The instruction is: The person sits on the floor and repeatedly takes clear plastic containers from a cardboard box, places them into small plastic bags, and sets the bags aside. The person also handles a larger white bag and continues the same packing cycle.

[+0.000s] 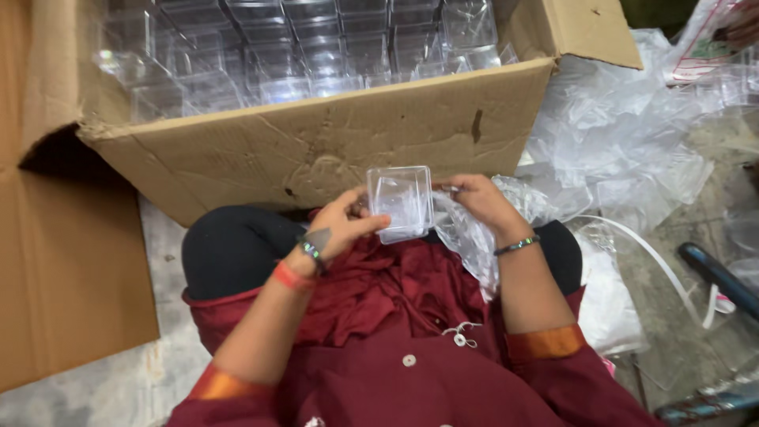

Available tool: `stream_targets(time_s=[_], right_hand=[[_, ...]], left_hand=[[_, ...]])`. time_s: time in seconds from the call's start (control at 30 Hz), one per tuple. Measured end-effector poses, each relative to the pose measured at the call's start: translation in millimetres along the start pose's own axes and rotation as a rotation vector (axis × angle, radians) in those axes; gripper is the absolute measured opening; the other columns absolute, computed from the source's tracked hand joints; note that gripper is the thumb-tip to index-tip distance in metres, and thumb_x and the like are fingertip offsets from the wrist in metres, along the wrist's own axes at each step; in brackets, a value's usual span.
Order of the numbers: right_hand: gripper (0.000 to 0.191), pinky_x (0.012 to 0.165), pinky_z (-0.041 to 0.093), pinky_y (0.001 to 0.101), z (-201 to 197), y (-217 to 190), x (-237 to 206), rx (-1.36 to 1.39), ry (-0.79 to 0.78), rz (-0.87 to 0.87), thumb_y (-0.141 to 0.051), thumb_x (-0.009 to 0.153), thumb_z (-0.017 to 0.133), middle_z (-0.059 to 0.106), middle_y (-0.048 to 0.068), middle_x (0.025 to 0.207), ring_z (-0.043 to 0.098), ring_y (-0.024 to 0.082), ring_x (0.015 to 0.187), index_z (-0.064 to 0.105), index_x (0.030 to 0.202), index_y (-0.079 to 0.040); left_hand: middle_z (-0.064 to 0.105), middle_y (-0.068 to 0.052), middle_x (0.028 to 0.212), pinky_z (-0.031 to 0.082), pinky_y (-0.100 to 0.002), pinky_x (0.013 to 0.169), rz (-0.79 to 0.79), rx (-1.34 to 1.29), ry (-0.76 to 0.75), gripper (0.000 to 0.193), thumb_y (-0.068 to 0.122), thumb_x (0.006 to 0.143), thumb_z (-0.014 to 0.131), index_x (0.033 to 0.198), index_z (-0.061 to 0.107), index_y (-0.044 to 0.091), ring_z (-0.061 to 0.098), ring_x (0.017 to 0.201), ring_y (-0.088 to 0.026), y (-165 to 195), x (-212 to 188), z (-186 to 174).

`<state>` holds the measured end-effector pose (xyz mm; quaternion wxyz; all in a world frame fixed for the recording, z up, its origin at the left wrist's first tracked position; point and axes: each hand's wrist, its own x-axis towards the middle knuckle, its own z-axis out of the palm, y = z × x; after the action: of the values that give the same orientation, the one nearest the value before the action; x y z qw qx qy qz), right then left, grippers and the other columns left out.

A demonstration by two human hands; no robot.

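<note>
Together, just below the cardboard box (316, 146) packed with clear containers (316, 47), we held a small clear plastic box (401, 202) over our lap, our left hand (340, 225) clamped on its left side and our right hand (478, 202) pinching crinkled plastic wrap (466, 233) at its right edge.

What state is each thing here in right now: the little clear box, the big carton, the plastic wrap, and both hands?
Clear plastic box: held up between both hands over the lap.
Left hand: fingers gripping the box's left side.
Right hand: holding the box's right edge and clear plastic bag.
Cardboard carton: open, filled with clear boxes.
Loose plastic wrap: crumpled on the floor.
</note>
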<state>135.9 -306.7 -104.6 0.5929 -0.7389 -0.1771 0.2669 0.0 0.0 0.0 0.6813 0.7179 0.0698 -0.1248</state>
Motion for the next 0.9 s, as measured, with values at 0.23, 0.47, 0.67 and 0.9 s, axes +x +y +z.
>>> stream_targets(time_s=[0.23,0.47,0.67,0.9], right_hand=[[0.045,0.102,0.047,0.0281,-2,14,-7,0.058,0.047,-0.050,0.004,0.082,0.055,0.074,0.003,0.121,0.065,0.015,0.115,0.069,0.124,-0.002],[0.025,0.094,0.048,0.0301,-8,49,11,0.114,0.274,-0.029,-0.016,0.103,0.062,0.074,0.007,0.109,0.063,0.015,0.098,0.072,0.114,0.004],[0.029,0.083,0.051,0.0319,5,61,16,-0.037,0.254,0.108,-0.018,0.100,0.061,0.074,0.009,0.094,0.064,0.018,0.086,0.075,0.116,0.000],[0.027,0.083,0.052,0.0301,-7,54,36,-0.161,0.170,0.107,-0.018,0.096,0.061,0.077,0.008,0.093,0.068,0.017,0.087,0.076,0.111,-0.001]], left_hand=[[0.074,-0.013,0.096,0.053,-0.037,0.076,0.004,0.773,0.153,0.063,0.058,0.084,0.076,0.114,0.072,0.002,0.067,0.083,-0.024,23,21,-9],[0.077,-0.012,0.107,0.056,-0.038,0.085,0.189,0.735,0.944,0.040,0.044,0.088,0.075,0.107,0.075,0.008,0.073,0.098,-0.026,67,112,-216],[0.054,-0.022,0.144,0.043,-0.048,0.107,-0.533,1.066,0.758,0.093,0.070,0.078,0.077,0.142,0.052,0.007,0.052,0.133,-0.037,71,159,-286],[0.045,-0.026,0.148,0.038,-0.053,0.108,-0.742,1.133,0.864,0.108,0.077,0.068,0.076,0.148,0.039,0.014,0.043,0.137,-0.046,62,191,-266]])
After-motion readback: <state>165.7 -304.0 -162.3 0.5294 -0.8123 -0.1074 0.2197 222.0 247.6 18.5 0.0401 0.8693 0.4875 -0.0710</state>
